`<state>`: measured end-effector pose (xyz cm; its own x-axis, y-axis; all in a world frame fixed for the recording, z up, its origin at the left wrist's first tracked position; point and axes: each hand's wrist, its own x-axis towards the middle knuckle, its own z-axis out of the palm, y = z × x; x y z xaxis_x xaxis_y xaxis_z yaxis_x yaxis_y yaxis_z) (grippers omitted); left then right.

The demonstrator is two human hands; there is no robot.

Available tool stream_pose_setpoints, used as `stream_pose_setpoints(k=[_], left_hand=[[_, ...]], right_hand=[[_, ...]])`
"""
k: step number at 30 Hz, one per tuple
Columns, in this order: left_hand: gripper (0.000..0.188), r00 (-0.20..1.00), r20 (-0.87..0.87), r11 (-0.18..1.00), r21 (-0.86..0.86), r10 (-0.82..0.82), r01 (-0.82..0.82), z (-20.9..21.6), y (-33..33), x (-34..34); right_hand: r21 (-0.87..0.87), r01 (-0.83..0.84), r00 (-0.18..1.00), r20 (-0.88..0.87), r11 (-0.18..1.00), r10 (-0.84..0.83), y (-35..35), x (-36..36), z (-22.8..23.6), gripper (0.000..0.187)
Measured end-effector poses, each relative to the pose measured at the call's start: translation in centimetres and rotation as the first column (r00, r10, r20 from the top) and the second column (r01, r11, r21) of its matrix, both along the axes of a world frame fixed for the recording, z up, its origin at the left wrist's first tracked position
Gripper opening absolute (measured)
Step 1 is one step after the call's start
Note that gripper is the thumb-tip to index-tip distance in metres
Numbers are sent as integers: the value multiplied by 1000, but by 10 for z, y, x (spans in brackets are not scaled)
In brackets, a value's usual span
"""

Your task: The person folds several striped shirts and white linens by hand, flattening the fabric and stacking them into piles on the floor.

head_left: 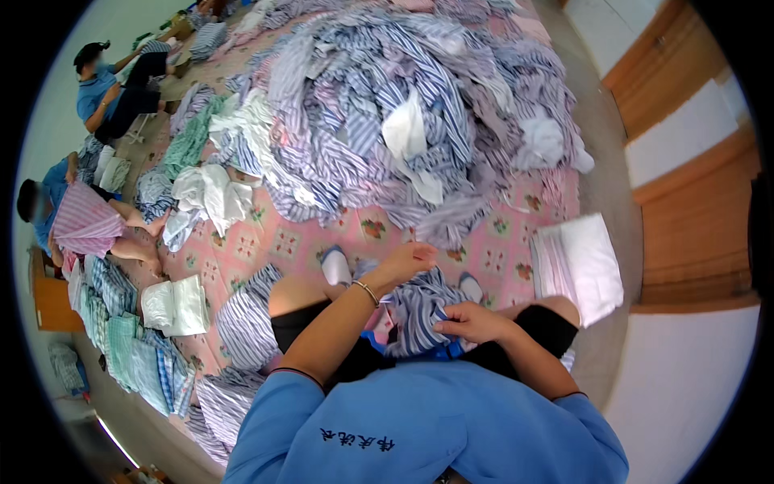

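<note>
See the blue-and-white striped cloth (415, 319) bunched in the lap, just off the view's centre toward five o'clock. To handle it well, best pinch one edge lightly, find a second edge, then draw evenly apart before smoothing; avoid tugging from the middle of the bunch. Note the right hand (474, 323) at the cloth's three o'clock, thumb and forefinger closed on a fold, forearm angled in from four. At twelve, find the left hand (411, 260), loosely open, no cloth visible in its grasp, forearm extended from eight, bracelet (367, 292) at the wrist; contact with the cloth beneath, hard to tell. Farther out, look to twelve for the laundry heap (363, 97), to two for the folded white linen (595, 262).
</note>
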<state>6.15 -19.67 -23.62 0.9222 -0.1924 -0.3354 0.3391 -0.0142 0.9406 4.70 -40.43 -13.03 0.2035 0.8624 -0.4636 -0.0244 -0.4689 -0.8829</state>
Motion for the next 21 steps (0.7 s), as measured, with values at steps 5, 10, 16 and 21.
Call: stream_pose_setpoints(k=[5,10,16,21], left_hand=[[86,717,-580,914,135,387,-384,-51,-40,-83],[60,964,-204,954,278,170,-110,-92,-28,-100],[33,926,366,995,0,-89,96,94,-62,-80],[28,720,440,844,254,-536,473,147,-88,-116]], right_hand=[[222,85,986,-158,971,-50,-16,-51,35,29],[101,-116,986,133,988,102,-21,-58,37,24],[168,776,578,197,608,-792,-54,4,-26,47],[-167,829,410,-467,533,-784,-28,15,-72,49]])
